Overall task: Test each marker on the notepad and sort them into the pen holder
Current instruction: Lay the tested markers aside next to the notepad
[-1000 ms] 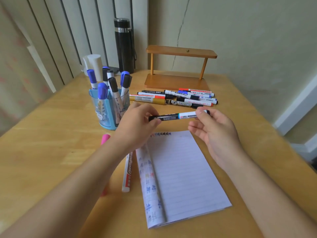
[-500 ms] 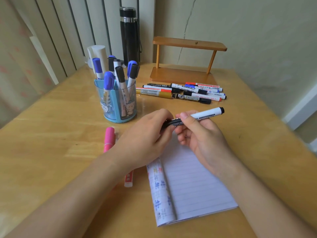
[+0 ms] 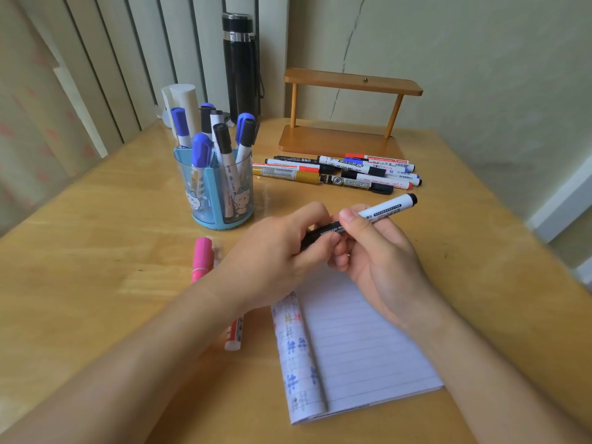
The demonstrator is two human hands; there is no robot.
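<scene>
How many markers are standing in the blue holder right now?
6 in the pen holder: blue caps at and; black caps at and. More may be hidden behind.

Setting is looking like a home desk corner: wooden table sitting against a cracked plaster wall, vertical blinds hanging at left, 1 flask and small shelf standing behind.

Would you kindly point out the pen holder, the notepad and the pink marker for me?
pen holder (image 3: 214, 200): head view, on its blue front wall.
notepad (image 3: 362, 350): head view, on the bare lined page.
pink marker (image 3: 202, 255): head view, on its pink cap.
</scene>
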